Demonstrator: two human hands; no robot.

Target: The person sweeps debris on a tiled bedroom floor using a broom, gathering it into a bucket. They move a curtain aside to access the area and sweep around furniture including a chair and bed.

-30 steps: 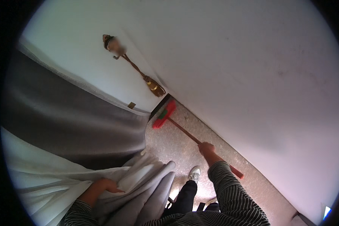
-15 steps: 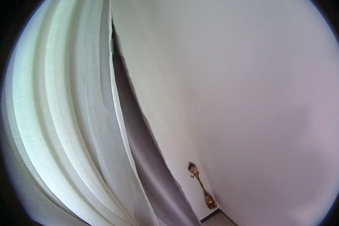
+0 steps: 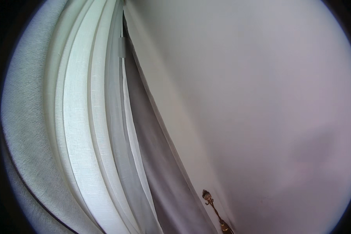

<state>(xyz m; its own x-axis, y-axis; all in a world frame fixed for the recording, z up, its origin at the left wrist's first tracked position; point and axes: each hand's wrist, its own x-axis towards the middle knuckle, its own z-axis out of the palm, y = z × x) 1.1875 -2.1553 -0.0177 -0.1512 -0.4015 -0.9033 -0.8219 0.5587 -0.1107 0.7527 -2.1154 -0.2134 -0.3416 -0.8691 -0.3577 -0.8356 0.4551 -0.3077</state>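
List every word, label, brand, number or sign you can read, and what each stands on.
None: no readable text on the white draped fabric curtain, the smooth grey fabric curtain or the plain pale wall.
The slender brown broom-shaped ornament is too small to tell.

Seemingly a home — pale curtains (image 3: 80, 117), grey drape (image 3: 160, 167), broom-shaped ornament (image 3: 217, 212).

White curtain (image 3: 76, 101), purplish-grey drape (image 3: 165, 175)

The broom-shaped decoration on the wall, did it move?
No. The broom-shaped decoration is still just left of the wall corner; the camera's view shifted, so it looks lower.
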